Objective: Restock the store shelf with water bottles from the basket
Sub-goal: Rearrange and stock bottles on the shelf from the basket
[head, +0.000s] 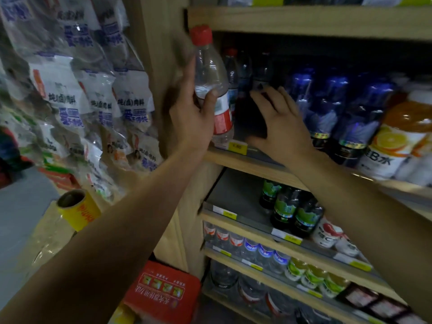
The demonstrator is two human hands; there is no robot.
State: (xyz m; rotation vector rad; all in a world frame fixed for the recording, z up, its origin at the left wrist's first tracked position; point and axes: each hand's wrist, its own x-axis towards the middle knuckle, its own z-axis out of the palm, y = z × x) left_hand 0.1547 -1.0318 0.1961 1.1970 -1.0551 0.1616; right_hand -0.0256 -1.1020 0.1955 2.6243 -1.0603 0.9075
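Note:
My left hand [190, 113] grips a clear water bottle [211, 73] with a red cap and a red-and-white label, upright at the left end of the wooden shelf [247, 163], its base at the shelf's front edge. Behind it stand more red-capped water bottles [231, 73] deep in the shelf. My right hand [282, 127] reaches into the shelf with fingers spread and straight, in the dark gap beside the blue bottles [327, 108]; it holds nothing. The basket is not in view.
Orange drink bottles [397, 136] stand at the shelf's right. Lower shelves [257, 230] hold green-labelled, white and small water bottles. Plastic bags of goods [93, 90] hang at the left. A red carton [163, 291] and a yellow roll [77, 209] sit below.

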